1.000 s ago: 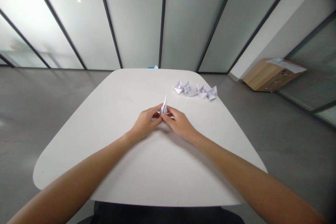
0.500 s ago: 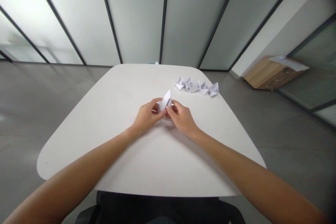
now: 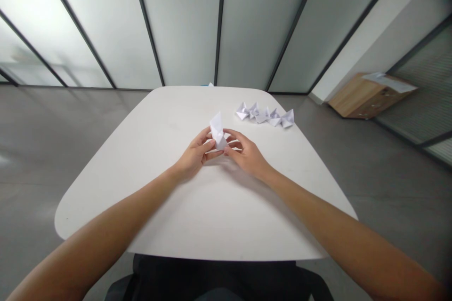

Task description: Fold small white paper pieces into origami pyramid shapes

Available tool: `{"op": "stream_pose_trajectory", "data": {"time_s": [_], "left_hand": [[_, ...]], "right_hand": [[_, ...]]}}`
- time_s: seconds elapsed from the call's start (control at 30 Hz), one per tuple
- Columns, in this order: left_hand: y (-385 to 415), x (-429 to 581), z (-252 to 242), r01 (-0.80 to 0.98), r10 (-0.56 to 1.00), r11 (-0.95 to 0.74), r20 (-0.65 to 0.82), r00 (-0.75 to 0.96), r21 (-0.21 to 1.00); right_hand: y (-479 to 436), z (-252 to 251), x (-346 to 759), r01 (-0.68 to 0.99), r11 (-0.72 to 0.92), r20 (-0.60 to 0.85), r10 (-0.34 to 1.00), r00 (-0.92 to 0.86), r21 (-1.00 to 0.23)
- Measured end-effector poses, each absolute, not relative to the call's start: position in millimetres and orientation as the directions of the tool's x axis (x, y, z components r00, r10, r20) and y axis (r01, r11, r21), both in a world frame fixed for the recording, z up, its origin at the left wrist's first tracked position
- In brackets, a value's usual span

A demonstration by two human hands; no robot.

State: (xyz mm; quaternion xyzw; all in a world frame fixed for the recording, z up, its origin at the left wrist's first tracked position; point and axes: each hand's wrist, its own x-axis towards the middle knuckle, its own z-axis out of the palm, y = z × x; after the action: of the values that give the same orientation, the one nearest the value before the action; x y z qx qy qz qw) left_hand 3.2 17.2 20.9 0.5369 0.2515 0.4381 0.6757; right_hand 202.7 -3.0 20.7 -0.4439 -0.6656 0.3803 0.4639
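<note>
White table (image 3: 148,164) under both hands, I note. Left hand (image 3: 192,159): thumb and fingers pinched on lower left edge of folded paper piece (image 3: 216,130). Piece held just above table centre, between both hands. Long axis near upright, tip leaning slightly left and away from me. Right hand (image 3: 247,156): fingertips closed on lower right edge. I log both hands equally near. Further right, well apart: row of small folded pieces (image 3: 265,116) on table; wooden cabinet (image 3: 367,96) on floor.
</note>
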Motion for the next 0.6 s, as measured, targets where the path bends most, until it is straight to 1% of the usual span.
{"op": "stream_pose_trajectory", "data": {"time_s": [0.07,0.13,0.27,0.33,0.43,0.5,0.6], "left_hand": [[17.8,2.5,22.1,-0.332,0.861,0.053,0.126,0.493,0.942],[20.8,1.3,21.4,-0.318,0.870,0.042,0.121,0.477,0.947],[32.3,-2.4,13.2,-0.209,0.941,-0.045,0.112,0.320,0.977],[38.2,-4.8,7.3,-0.145,0.948,-0.075,0.116,0.296,0.987],[43.7,-8.2,-0.3,-0.058,0.935,-0.092,0.106,0.337,0.994],[44.4,-10.1,-2.9,0.012,0.926,-0.110,0.099,0.364,0.994],[42.0,-12.4,-1.8,0.163,0.904,-0.236,0.155,0.399,0.958]], "right_hand": [[-2.6,20.1,202.0,0.231,0.314,0.287,0.947,-0.144,-0.921],[-1.4,18.2,201.8,0.267,0.336,0.317,0.942,-0.113,-0.903],[1.1,12.6,203.4,0.361,0.388,0.389,0.918,-0.074,-0.848],[2.3,10.5,204.7,0.330,0.368,0.379,0.925,-0.035,-0.869],[3.6,10.5,206.0,0.226,0.314,0.325,0.946,0.012,-0.922],[2.9,13.0,205.9,0.174,0.289,0.295,0.955,0.008,-0.941],[-1.6,18.2,203.6,0.187,0.297,0.294,0.955,-0.041,-0.936]]}}
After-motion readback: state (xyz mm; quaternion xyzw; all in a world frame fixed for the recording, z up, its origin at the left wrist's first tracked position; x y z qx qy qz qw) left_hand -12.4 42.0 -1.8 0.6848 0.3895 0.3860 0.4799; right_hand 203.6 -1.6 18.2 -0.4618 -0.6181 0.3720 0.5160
